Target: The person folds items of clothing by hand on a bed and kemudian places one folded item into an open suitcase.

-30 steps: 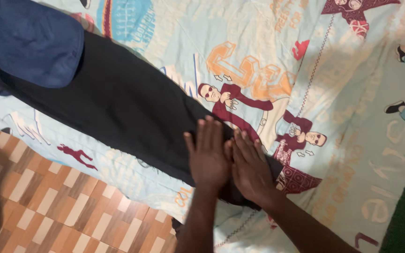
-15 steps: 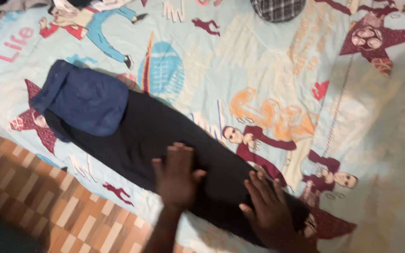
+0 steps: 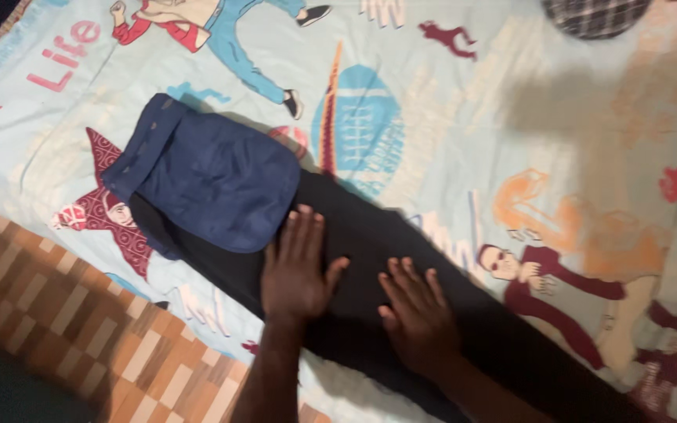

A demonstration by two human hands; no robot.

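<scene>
**Both palms flat on a long black garment**

The black garment (image 3: 370, 258) lies stretched out on the printed bedsheet (image 3: 448, 102), running under both hands and on past the wrists toward the lower right. The left hand (image 3: 295, 270) rests on it palm down, fingers (image 3: 301, 231) straight and slightly spread, gripping nothing; its fingertips reach the edge of the folded blue garment (image 3: 209, 180), which sits on the black cloth's far end just beyond them. The right hand (image 3: 417, 317) lies flat on the black cloth too, close beside the left thumb, fingers extended and a little apart, also holding nothing.

Beyond the fingertips of both hands the pale blue sheet spreads out with its cartoon figures and a round ball print. A dark checked cloth (image 3: 593, 14) shows well beyond the right hand's fingertips, at the sheet's far edge. Behind the left wrist, past the sheet's near edge, is the brown patterned floor (image 3: 64, 329).
</scene>
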